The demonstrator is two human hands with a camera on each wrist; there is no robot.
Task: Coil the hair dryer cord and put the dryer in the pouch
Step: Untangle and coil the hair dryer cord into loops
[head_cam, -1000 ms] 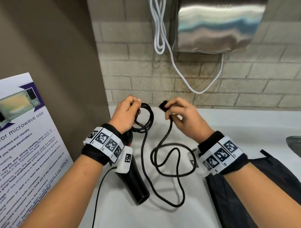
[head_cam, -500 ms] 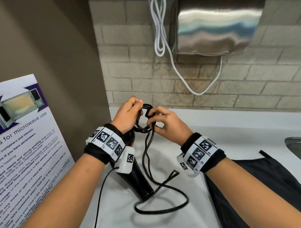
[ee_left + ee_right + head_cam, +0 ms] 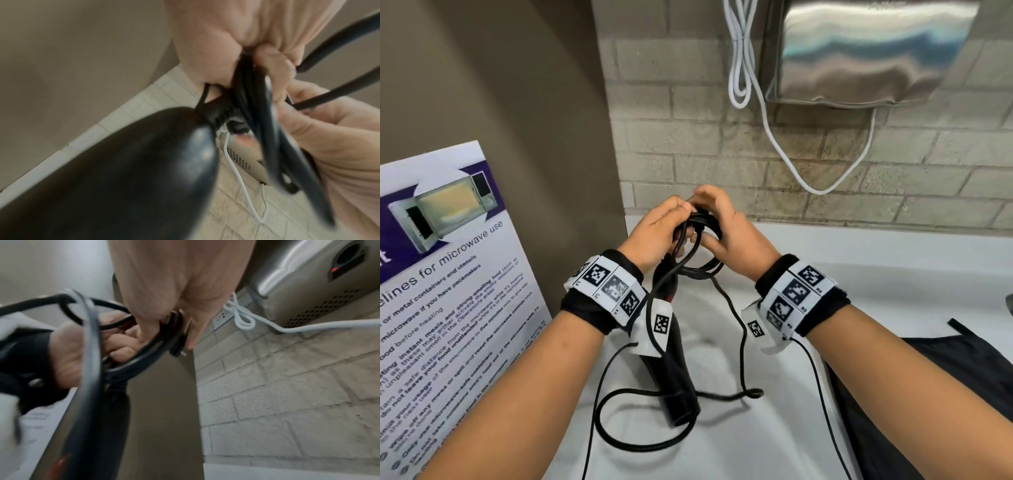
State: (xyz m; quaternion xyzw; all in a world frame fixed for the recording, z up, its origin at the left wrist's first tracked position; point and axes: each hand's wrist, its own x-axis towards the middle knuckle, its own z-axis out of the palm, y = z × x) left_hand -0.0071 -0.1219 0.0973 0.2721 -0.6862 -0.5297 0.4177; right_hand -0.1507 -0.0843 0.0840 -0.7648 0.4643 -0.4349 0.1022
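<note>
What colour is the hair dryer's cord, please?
Black; the cord shows best in the head view.

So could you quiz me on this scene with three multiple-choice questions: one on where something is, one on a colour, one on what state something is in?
1. Where does the black fabric pouch lie?
A. On the white counter, to the person's right
B. Hanging on the brick wall
C. Under the poster

2. What colour is the cable hanging by the steel wall-mounted hand dryer?
A. Black
B. White
C. Red

3. How far along is the black hair dryer cord?
A. Fully coiled
B. Untouched
C. Partly coiled, with a loose length on the counter

Answers: 1 A, the pouch lies flat at the right edge of the head view. 2 B, the white cable loops below the unit. 3 C, the left hand and right hand hold loops together while slack trails past the black hair dryer.
</note>
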